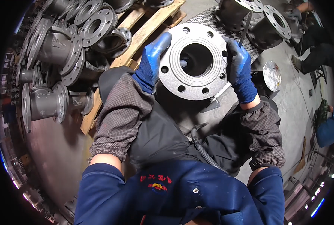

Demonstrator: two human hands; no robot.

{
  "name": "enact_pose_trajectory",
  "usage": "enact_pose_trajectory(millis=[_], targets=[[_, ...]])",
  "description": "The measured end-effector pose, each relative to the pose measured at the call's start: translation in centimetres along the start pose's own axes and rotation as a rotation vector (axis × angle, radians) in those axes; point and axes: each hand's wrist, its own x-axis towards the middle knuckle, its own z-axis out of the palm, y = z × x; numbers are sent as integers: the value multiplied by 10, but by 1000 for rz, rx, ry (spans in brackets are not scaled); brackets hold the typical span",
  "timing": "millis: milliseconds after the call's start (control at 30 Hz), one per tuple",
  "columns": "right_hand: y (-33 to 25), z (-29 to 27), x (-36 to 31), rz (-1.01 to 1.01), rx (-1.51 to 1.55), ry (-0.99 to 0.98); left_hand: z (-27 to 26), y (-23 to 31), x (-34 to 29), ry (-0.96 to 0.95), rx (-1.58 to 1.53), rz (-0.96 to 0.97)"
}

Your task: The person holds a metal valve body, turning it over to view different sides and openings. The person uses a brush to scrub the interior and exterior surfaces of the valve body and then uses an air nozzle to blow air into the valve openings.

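Flanged fitting [195, 81] clasped between left fingers [161, 44] and right fingers [237, 52], partly open at rim.

Grey round-flanged metal casting [195, 79]: was held, face upward, between the left hand [152, 56] and right hand [241, 63]
Flange [172, 79]: was concentrically ringed, seven bolt holes [181, 88] showing
Bore [199, 60]: was round; its shadowed inside was hard to make out

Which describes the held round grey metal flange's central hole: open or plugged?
Open: nothing covers the mouth of the round grey metal flange, and its dark inner wall shows.
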Motion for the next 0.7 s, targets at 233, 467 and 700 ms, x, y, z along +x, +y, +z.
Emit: enact_pose_trajectory(millis=[233,467,700], targets=[[31,1,-3,53,-132,-124,19,4,12,108,-128,25],[24,-37,16,489,367,136,37,-12,18,157,-94,195],[-43,-32,-17,435,430,31,59,7,30,116,-385,167]])
